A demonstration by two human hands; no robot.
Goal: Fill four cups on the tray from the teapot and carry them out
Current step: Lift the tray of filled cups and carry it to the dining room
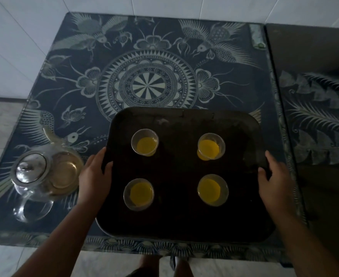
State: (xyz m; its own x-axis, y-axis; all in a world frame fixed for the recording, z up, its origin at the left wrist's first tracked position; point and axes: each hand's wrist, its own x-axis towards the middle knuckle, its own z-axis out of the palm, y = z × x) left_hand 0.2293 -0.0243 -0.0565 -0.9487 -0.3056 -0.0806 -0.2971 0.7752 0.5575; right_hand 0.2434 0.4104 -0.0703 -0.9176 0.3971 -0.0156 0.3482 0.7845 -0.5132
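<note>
A dark, rounded-corner tray [184, 220] sits at the near edge of the bench [148, 56], whose top is covered with a dark blue pattern of birds, flowers and a round medallion. The left hand [95, 176] is clamped on the tray's left rim, thumb lying over the edge onto the tray's surface and the other fingers out of sight beneath. The right hand [274, 178] grips the right rim the same way, so the two hands are well apart, one on each side. On the tray stand four clear cups in a square, each holding yellow liquid: the far left cup [145, 142], the far right cup [211, 146], the near left cup [138, 194] and the near right cup [212, 190]. None of them touches another. Whether the tray rests on the bench or is raised off it cannot be told. Just left of the left hand, a glass teapot [44, 174] stands on the bench with its metal lid on, its spout pointing away and its handle toward the near edge. A second dark surface [320, 116] adjoins the bench on the right, and pale floor tiles [14, 47] surround them.
</note>
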